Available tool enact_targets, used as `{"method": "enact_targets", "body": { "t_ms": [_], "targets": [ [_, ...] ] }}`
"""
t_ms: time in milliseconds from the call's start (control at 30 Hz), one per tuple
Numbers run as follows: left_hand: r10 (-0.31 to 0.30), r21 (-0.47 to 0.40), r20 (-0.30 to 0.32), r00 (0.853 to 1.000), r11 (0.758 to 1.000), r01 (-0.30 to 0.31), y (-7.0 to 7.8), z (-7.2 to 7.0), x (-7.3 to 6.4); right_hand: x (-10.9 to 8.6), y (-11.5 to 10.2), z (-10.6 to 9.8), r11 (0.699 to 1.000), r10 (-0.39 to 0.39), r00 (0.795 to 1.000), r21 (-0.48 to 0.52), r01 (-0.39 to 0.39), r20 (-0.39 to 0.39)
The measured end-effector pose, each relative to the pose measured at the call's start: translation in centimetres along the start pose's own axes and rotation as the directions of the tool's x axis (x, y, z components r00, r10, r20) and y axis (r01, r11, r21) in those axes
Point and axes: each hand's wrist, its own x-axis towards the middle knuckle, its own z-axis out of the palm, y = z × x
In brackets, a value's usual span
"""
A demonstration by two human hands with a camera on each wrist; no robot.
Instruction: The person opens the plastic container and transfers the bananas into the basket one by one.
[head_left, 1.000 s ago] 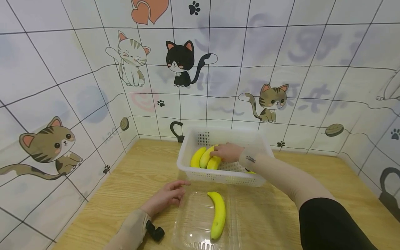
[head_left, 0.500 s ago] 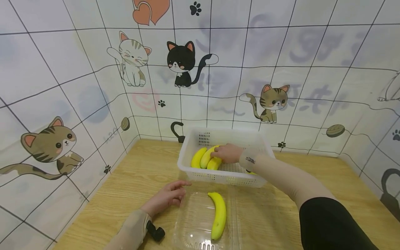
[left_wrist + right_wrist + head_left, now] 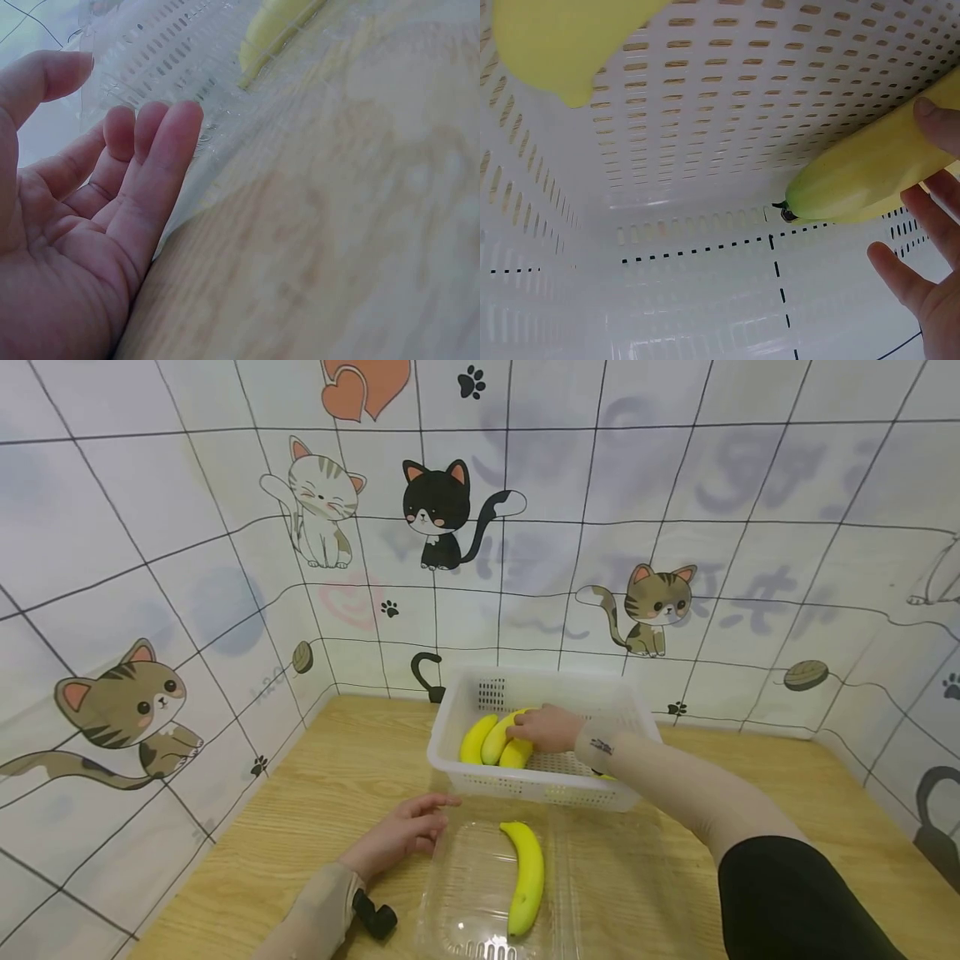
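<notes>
My right hand (image 3: 549, 727) reaches into a white perforated basket (image 3: 562, 787) and grips a banana (image 3: 870, 169), thumb on one side and fingertips on the other. Against it in the basket lie more bananas (image 3: 477, 739). My left hand (image 3: 405, 833) rests on the table with fingers loosely bent, its fingertips beside the left edge of a clear plastic clamshell box (image 3: 468, 893). Inside the box one banana (image 3: 528, 877) lies lengthwise. In the left wrist view nothing sits in the left palm (image 3: 67, 247).
Another yellow fruit (image 3: 562, 45) lies at the basket's other end, mostly hidden in the head view by the right arm. The box's clear lid (image 3: 622, 885) lies folded out to the right. Patterned walls (image 3: 540, 552) enclose the wooden table (image 3: 360, 743).
</notes>
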Motion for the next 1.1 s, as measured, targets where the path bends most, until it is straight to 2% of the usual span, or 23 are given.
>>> {"method": "enact_targets", "body": {
  "t_ms": [300, 467, 633, 833, 1100],
  "targets": [
    [0.015, 0.001, 0.012, 1.000, 1.000, -0.015, 0.0, 0.1, 0.1, -0.3, -0.2, -0.6, 0.999, 0.047, 0.999, 0.008, -0.046, -0.027],
    [0.013, 0.008, 0.011, 1.000, 1.000, -0.013, 0.0, 0.2, 0.1, -0.6, -0.1, -0.9, 0.993, 0.113, 0.994, 0.017, -0.113, -0.004],
    [0.013, 0.006, 0.009, 1.000, 1.000, -0.013, -0.1, 0.1, 0.1, -1.0, 0.2, -1.8, 0.982, 0.173, 0.985, 0.071, -0.174, 0.013],
    [0.015, 0.003, 0.007, 1.000, 1.000, -0.015, -0.3, 0.1, 0.2, -2.3, 0.1, -3.9, 0.969, 0.203, 0.979, 0.149, -0.196, -0.035],
    [0.022, 0.012, 0.015, 1.000, 1.000, -0.023, -0.2, 0.2, 0.0, -4.9, -1.2, -8.4, 0.946, 0.238, 0.962, 0.256, -0.198, -0.134]
  ]
}}
